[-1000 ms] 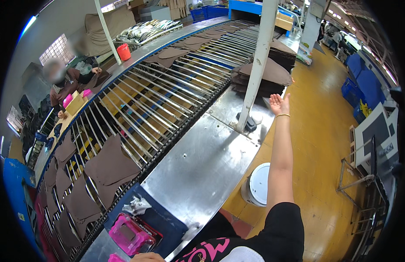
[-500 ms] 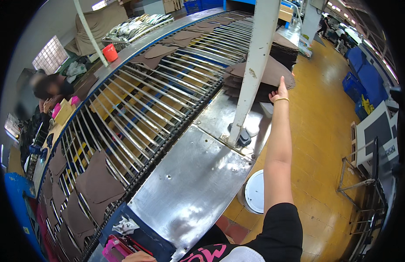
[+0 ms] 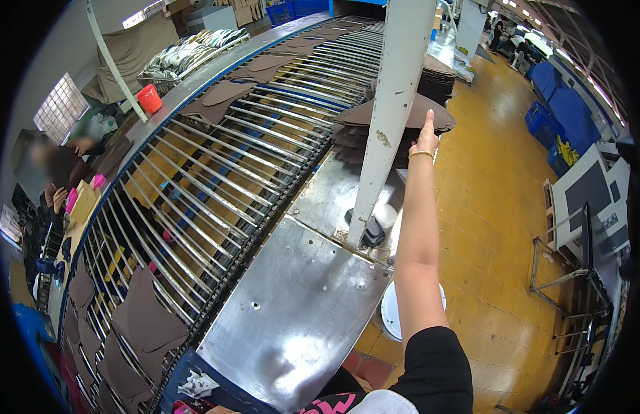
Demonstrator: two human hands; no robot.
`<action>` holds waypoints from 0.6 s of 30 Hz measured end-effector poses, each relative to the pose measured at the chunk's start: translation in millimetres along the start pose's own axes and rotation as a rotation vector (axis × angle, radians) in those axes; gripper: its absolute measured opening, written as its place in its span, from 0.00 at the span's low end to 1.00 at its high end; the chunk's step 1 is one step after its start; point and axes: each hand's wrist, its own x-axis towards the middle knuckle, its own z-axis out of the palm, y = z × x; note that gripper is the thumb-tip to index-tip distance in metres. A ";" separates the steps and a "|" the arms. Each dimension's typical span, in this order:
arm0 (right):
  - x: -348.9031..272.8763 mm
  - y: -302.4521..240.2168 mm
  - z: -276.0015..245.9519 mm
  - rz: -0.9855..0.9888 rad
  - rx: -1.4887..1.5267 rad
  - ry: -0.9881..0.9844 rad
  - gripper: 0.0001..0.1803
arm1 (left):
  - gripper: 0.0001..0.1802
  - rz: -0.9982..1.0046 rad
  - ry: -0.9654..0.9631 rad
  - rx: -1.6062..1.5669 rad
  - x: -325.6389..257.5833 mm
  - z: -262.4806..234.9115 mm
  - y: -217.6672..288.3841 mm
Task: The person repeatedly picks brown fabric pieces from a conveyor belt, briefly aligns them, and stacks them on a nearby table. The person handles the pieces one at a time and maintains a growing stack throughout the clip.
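My right arm reaches far forward, and my right hand (image 3: 425, 136) grips the right edge of a stack of brown cut pieces (image 3: 351, 136), thumb on top and fingers partly hidden at its side. The stack lies at the far end of the metal table (image 3: 292, 310), partly behind a white post (image 3: 392, 90). Only a sliver of my left hand (image 3: 223, 410) shows at the lower edge, its fingers out of sight. More flat brown pieces (image 3: 149, 310) overlap on the roller conveyor (image 3: 216, 172) to the left.
The white post rises from the table beside a dark block (image 3: 372, 233). Behind the gripped stack is another dark stack (image 3: 437, 79). A white bucket (image 3: 391, 314) stands on the floor under my arm. Across the conveyor, a person (image 3: 57, 165) sits near a red bucket (image 3: 149, 99).
The view has shifted, so the scene sits slightly left and lower. My right hand stays at the stack's edge; my left hand has nearly left the picture. The person across has moved an arm.
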 end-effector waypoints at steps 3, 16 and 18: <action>-28.7 1.2 8.8 0.058 0.300 0.031 0.56 | 0.24 0.005 -0.011 0.041 7.4 1.2 2.6; -0.1 11.9 16.9 -0.052 0.411 0.069 0.38 | 0.26 -0.020 -0.071 0.061 21.3 -3.7 4.2; 20.5 12.8 8.1 -0.034 0.479 0.030 0.35 | 0.27 -0.045 -0.061 0.079 22.4 -0.9 8.4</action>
